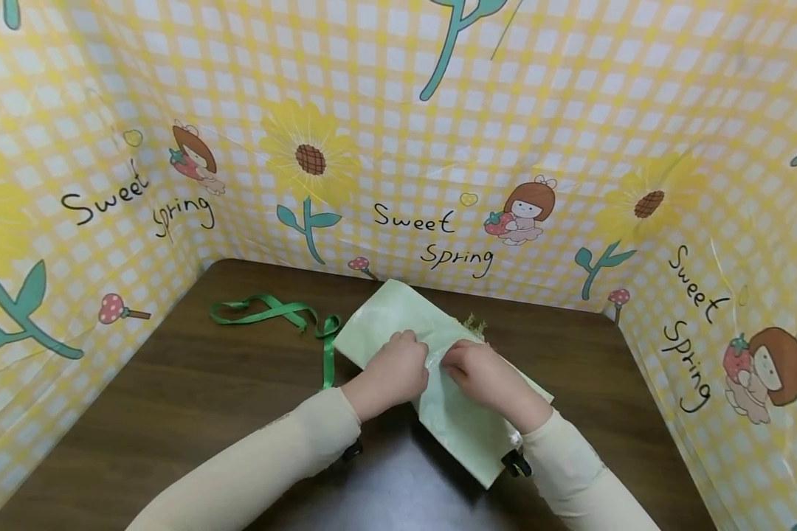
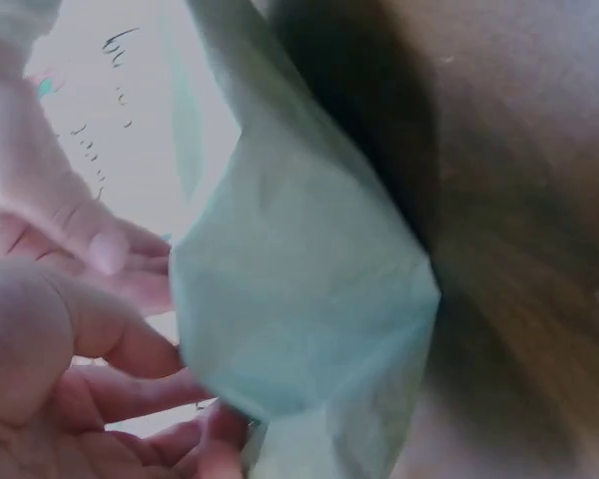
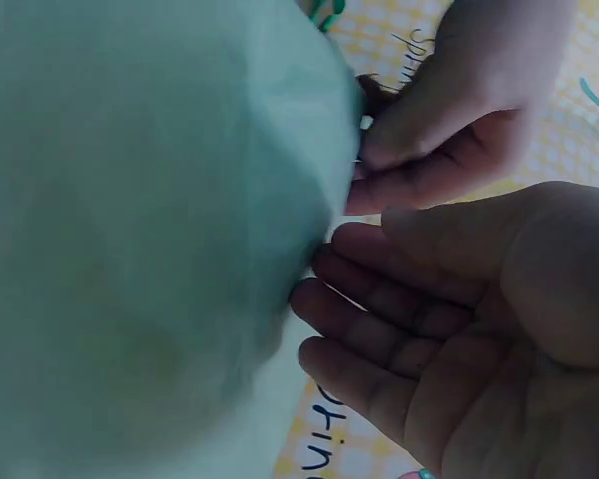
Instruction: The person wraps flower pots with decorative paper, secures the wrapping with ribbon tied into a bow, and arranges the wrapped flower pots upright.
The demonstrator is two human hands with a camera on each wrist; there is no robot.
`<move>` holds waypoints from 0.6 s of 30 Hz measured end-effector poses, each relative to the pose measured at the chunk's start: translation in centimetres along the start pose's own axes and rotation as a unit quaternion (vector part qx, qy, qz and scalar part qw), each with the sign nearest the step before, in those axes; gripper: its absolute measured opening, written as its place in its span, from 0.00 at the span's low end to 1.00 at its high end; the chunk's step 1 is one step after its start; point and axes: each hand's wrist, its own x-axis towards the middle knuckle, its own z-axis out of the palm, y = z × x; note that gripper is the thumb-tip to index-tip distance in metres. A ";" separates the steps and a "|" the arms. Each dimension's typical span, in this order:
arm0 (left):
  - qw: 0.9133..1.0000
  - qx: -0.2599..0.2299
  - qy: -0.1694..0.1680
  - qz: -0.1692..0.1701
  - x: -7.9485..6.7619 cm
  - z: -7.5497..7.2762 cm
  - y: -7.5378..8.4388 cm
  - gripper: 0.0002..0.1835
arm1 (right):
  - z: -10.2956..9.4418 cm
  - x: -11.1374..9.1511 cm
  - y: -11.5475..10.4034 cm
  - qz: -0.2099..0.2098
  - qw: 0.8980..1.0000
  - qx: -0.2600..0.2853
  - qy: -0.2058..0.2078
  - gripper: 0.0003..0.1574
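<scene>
A sheet of pale green wrapping paper point(image 1: 388, 317) lies slantwise on the table, folded over with a raised crease in its middle. At that crease my left hand point(image 1: 398, 369) pinches the paper between thumb and fingers. My right hand point(image 1: 488, 376) is close beside it, to the right. In the right wrist view, the right hand's fingers point(image 3: 364, 299) are nearly straight, their tips touching the paper's edge, with the thumb off the paper. A yellow-green sprig point(image 1: 474, 324) pokes out from behind the paper's far edge; whatever else lies under the paper is hidden.
Loose green ribbon point(image 1: 266, 313) lies curled on the dark wooden table point(image 1: 153, 428), left of the paper. Yellow checked cloth point(image 1: 385, 147) with printed flowers and lettering walls the table at the back and both sides.
</scene>
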 end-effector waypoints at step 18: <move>0.994 -0.111 -0.017 0.003 -0.4 -0.6 -2.0 0.08 | 3.0 0.5 -2.9 0.012 0.996 -0.051 0.074 0.12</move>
